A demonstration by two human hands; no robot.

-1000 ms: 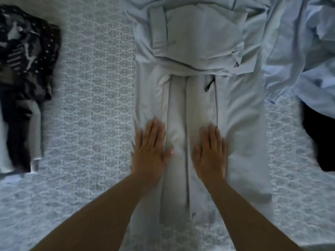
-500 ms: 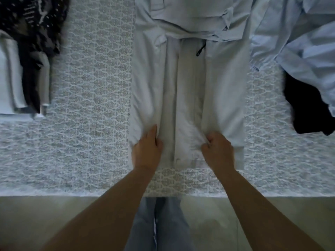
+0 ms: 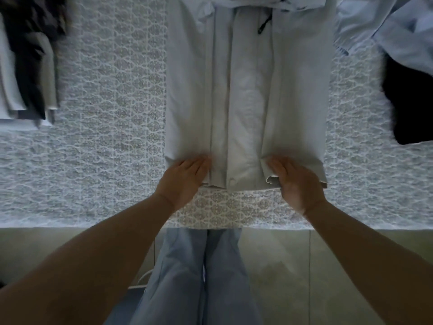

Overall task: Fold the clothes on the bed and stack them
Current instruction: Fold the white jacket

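A pale jacket (image 3: 246, 90) lay flat on the patterned bedspread (image 3: 117, 113), running down the middle of the frame with its sides folded in toward a central strip and a dark zipper pull (image 3: 263, 25) near the top. Its lower hem sat just above the bed's near edge. The left hand (image 3: 185, 179) gripped the hem at the jacket's lower left, fingers curled onto the fabric with the thumb hidden beneath. The right hand (image 3: 295, 181) held the hem at lower centre-right, fingers on top and the cloth bunched into a small roll under them; both hands were closed on the jacket. At the upper left of the frame lay a stack of folded clothes (image 3: 28, 66), dark and light pieces, blurred. At the upper right sat a heap of light blue garments (image 3: 398, 26) with a black garment (image 3: 410, 102) just below it. Along the bottom, the person's jeans (image 3: 199, 277) stood against the floor (image 3: 293, 266).
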